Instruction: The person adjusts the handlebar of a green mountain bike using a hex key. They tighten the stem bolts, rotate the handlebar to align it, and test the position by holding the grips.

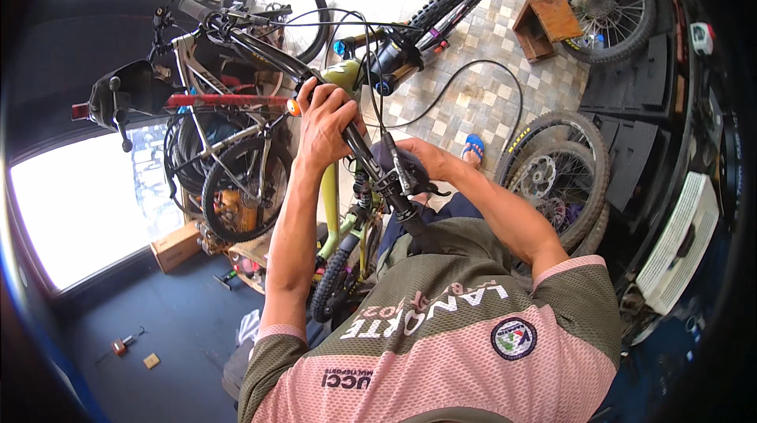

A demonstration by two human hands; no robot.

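Observation:
A black handlebar (359,145) runs diagonally across a light green mountain bike (330,194). My left hand (327,119) is closed over the bar close to its middle, fingers bent round it. On the bar's near side sits a black brake lever (400,175). My right hand (418,156) is beside that lever, its fingers curled in and partly hidden behind a dark, cloth-like piece; what they grip cannot be made out. Black cables (382,100) loop above the bar. The knobbly front tyre (453,1) points away to the far right.
A red stand arm (229,100) with a black clamp (126,96) reaches in from the left. Several loose wheels (560,175) lie at right, below a wooden box (548,25). Another bike (244,186) and a cardboard box (175,247) stand at left. A black hose (516,92) curves over the tiles.

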